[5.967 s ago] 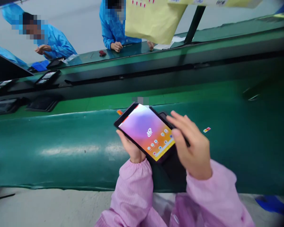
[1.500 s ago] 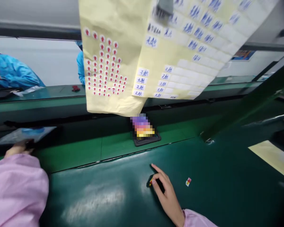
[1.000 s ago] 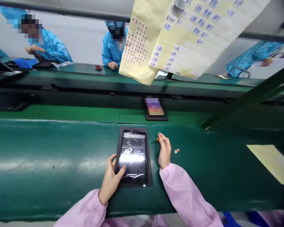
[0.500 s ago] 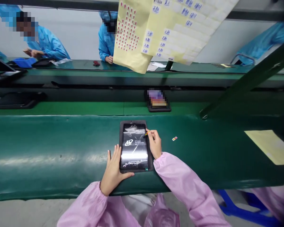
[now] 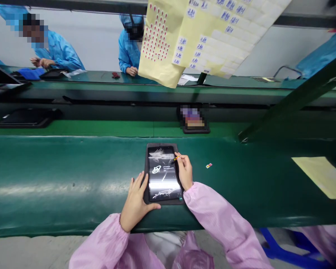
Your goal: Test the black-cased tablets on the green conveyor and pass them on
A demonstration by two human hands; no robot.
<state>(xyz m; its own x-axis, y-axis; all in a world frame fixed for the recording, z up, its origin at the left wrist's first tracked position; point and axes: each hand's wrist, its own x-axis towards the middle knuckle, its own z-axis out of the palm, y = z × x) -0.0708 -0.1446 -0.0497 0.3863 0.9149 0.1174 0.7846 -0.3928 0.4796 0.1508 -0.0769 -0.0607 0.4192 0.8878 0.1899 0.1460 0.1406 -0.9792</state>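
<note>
A black-cased tablet (image 5: 162, 173) lies flat on the green belt in front of me, its screen showing a white "HY" logo under a glossy film. My left hand (image 5: 136, 201) rests open against the tablet's lower left edge. My right hand (image 5: 184, 172) sits at the tablet's upper right edge, its finger and thumb pinching a tiny orange-yellow piece (image 5: 176, 158) just over the screen's corner. A small red-and-yellow label (image 5: 209, 165) lies on the belt to the right of that hand.
Another tablet with a pixelated screen (image 5: 194, 119) lies on the belt's far lower level, and a dark case (image 5: 26, 117) lies at the left. A yellow sheet (image 5: 316, 177) lies at the right. A yellow chart (image 5: 162, 45) hangs above. Co-workers in blue gowns (image 5: 131, 48) sit beyond.
Over the earlier frames, the tablet went from being held up, lit with a colourful screen, to lying flat. My right hand took the tiny piece from the belt and moved it to the tablet.
</note>
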